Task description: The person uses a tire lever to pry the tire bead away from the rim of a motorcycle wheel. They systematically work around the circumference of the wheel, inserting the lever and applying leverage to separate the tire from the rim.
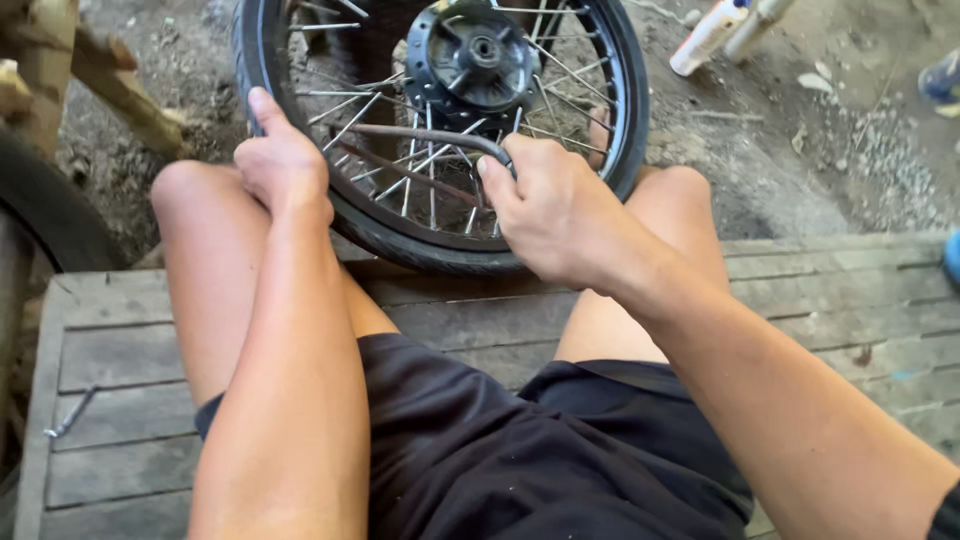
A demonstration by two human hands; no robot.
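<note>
A spoked motorcycle wheel (620, 90) with a black tyre and a black hub (470, 58) stands upright between my knees. My left hand (283, 160) presses on the tyre's left side, thumb raised along the rim. My right hand (555, 205) is closed around a curved metal lever bar (420, 132) that reaches left across the spokes toward the rim. A second thinner rod (405, 172) lies below it among the spokes.
I sit on a weathered wooden plank platform (860, 300) over a dirt floor. A white spray bottle (708, 36) lies at the upper right. Another tyre (50, 210) and wooden posts (120, 85) stand at the left. A small metal piece (70, 412) lies on the planks.
</note>
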